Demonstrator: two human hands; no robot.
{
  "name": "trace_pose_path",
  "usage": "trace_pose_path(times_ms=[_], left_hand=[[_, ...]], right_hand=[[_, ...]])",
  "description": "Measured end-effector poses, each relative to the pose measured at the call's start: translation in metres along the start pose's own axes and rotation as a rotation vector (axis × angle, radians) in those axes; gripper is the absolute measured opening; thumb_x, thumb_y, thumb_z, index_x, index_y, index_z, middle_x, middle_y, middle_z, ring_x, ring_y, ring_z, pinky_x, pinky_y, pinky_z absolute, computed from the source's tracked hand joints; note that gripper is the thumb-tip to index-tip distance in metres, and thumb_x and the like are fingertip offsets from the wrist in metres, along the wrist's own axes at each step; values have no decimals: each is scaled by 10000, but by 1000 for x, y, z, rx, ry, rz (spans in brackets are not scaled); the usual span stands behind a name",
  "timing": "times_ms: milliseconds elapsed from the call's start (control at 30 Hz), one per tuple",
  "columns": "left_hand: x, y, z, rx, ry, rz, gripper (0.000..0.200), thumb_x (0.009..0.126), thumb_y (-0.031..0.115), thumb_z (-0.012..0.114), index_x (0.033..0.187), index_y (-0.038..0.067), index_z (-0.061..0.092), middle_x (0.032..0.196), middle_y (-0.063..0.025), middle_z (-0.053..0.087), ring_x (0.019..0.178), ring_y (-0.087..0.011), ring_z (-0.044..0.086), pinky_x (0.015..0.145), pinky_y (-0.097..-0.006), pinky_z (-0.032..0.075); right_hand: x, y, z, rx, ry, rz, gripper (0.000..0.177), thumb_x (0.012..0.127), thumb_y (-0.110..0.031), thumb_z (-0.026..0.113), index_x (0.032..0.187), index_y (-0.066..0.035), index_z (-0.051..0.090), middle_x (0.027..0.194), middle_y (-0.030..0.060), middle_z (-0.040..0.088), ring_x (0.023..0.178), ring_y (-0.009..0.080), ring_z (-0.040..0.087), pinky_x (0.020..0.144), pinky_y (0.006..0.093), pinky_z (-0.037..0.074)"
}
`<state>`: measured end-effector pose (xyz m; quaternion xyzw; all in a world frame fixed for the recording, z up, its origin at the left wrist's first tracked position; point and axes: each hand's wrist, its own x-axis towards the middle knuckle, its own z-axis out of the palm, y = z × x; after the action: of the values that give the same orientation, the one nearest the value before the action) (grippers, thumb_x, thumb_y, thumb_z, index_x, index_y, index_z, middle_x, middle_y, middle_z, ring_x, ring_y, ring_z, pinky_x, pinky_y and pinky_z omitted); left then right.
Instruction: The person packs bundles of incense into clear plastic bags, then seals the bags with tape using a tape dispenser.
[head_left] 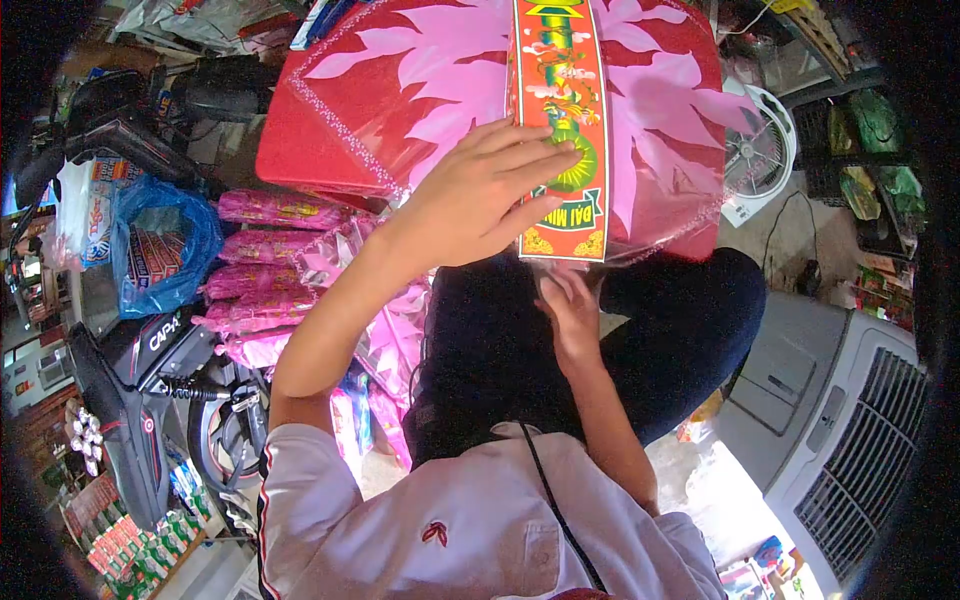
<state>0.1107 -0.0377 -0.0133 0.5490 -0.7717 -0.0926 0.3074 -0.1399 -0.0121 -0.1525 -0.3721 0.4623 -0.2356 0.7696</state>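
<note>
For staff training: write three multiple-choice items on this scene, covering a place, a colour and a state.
1. Where does the left hand lie?
A. on the white fan
B. on the printed strip
C. on the scooter
2. What colour is the plastic bag beside the pink packets?
A. blue
B. yellow
C. black
3. How is the left hand?
A. clenched in a fist
B. hanging free
C. fingers stretched out flat
Key: 1 B, its fingers cross the strip; 2 A, the bag is plainly blue; 3 C, all fingers lie extended.
</note>
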Motion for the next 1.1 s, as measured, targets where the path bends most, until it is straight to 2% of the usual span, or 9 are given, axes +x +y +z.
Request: trace_pose_path(times_ms=[33, 167, 267, 300, 400, 533, 567, 767, 1100], left_hand=[[0, 0, -1, -3, 2, 0, 463, 996, 216, 642, 1416, 26, 613, 1326, -190, 662, 1269, -387, 586, 1110, -490, 448], [-1, -1, -1, -6, -1, 3, 464, 992, 218, 647, 1414, 28, 617, 1378, -168, 652, 1283, -383, 581, 1124, -488, 441], [-2, -1, -1, 16, -15, 7, 466, 996, 223, 639, 1423, 37, 614, 1426, -148, 636, 1311, -375, 568, 1144, -491, 425], [-2, -2, -2, 24, -27, 15, 470, 997, 233, 635, 1426, 40, 613, 1437, -148, 629, 1323, -374, 560, 1152, -496, 417], [-4, -3, -2, 19, -58, 28, 499, 998, 288, 624, 1435, 48, 609, 1469, -151, 607, 1357, -376, 536, 1172, -512, 393], [-5, -4, -6, -13, -84, 29, 626, 976, 453, 614, 1452, 46, 593, 1499, -159, 579, 1383, -394, 510, 1186, -533, 370], [-5, -4, -6, -14, -89, 37, 669, 968, 501, 611, 1457, 44, 587, 1505, -161, 573, 1388, -399, 504, 1187, -537, 367], [-5, -6, -10, 15, -98, 98, 953, 811, 715, 690, 1464, 31, 573, 1515, -171, 553, 1396, -410, 492, 1186, -541, 368], [-2, 4, -8, 82, -104, 38, 896, 711, 518, 875, 1433, 60, 608, 1503, -140, 568, 1404, -368, 498, 1198, -530, 376]], right_hand=[[-4, 0, 0, 23, 22, 18, 222, 1024, -178, 684, 1205, -52, 669, 1246, 89, 686, 1138, 150, 626, 961, 341, 490], [-30, -6, -2, 91, -28, -45, 158, 1021, -162, 674, 1057, -9, 661, 1129, 65, 703, 1028, 130, 628, 909, 294, 471], [-63, -33, -8, -240, -18, -151, 165, 1017, -173, 679, 977, -13, 662, 1026, 43, 705, 979, 109, 615, 881, 277, 455], [-74, -46, -1, -253, -28, -205, 143, 1008, -121, 695, 919, -20, 647, 842, -46, 588, 774, 33, 488, 679, 226, 377], [-92, -75, 15, -255, -52, -306, 145, 1013, -109, 689, 933, 1, 639, 817, -48, 583, 748, 34, 476, 660, 229, 374], [-81, -96, 27, -106, -53, -264, 133, 1029, -114, 670, 986, 8, 641, 843, 25, 674, 804, 99, 664, 670, 237, 496], [-75, -107, 36, -30, -43, -269, 132, 1039, -124, 655, 989, -2, 647, 852, 58, 692, 765, 149, 715, 569, 250, 503], [-50, -139, 43, -102, -25, -152, 193, 1050, -182, 654, 1017, 7, 664, 776, 53, 674, 577, 137, 689, 427, 211, 402], [-41, -150, 49, -109, -37, -177, 216, 1054, -175, 638, 1134, 23, 671, 1139, 156, 760, 576, 150, 705, 410, 202, 398]])
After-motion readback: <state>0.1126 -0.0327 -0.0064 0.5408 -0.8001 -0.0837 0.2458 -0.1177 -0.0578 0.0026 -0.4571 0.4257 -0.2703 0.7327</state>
